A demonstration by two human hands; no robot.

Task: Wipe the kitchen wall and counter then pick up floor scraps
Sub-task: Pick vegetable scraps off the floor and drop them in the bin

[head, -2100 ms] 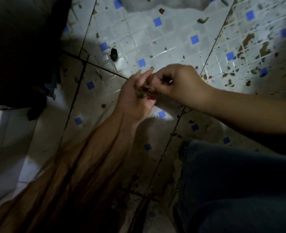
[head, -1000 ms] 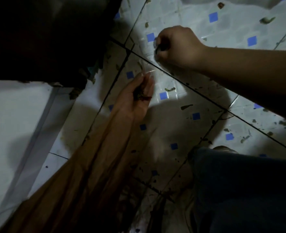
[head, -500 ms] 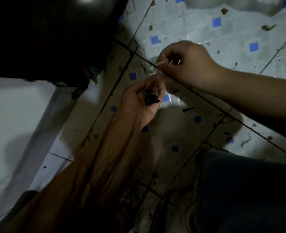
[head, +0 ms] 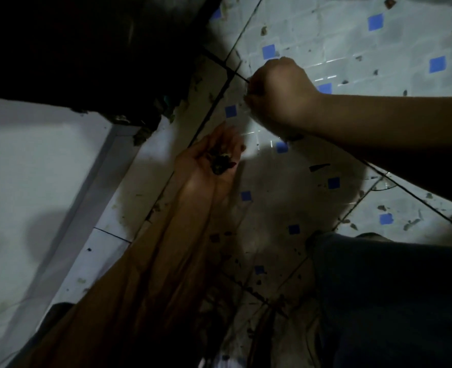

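My left hand (head: 206, 166) is held palm up low over the tiled floor (head: 352, 49), fingers loosely curled round a small dark clump of scraps (head: 220, 163). Beyond it, my right hand (head: 280, 94) is down at the floor beside a dark grout line. Its knuckles face me and its fingers are curled, pinching at a small scrap (head: 246, 98) at their tips, mostly hidden by the hand. Loose scraps lie around, among them a dark sliver (head: 319, 167) and bits at the right (head: 410, 223).
A dark unlit mass (head: 86, 49) fills the upper left, with debris along its lower edge (head: 142, 134). A white panel (head: 33, 168) runs along the left. My knee in dark trousers (head: 392, 301) takes up the lower right. The floor is white tile with blue squares.
My right hand has moved away from my left palm, up and right to the floor by the grout line. The left hand stays cupped with the scraps, slightly lower in view.
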